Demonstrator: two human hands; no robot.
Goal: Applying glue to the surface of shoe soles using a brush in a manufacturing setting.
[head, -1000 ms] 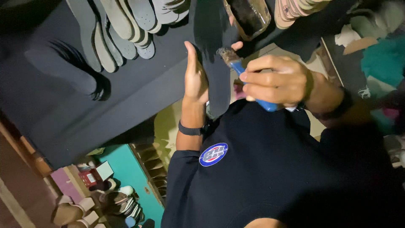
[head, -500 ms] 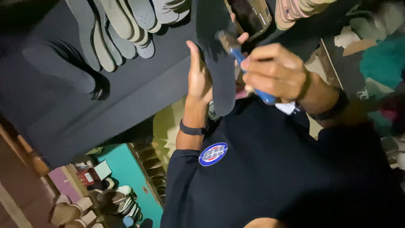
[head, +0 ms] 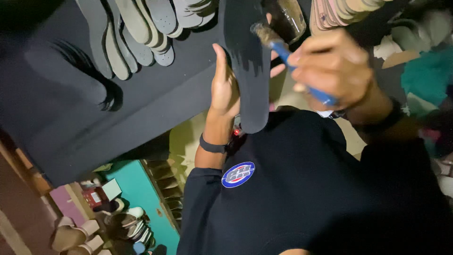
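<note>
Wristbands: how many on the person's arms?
2: a dark wristband on the left wrist below the left hand, and another dark band on the right wrist behind the right hand.

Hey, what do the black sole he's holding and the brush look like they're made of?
The black sole, held in the left hand, looks like matte foam or soft rubber: flat, thin, no shine, though the dim light leaves it open. The brush, gripped in the right hand, has a smooth blue handle, probably plastic, and pale bristles, seemingly natural or synthetic fibre, too blurred to tell which.
</note>
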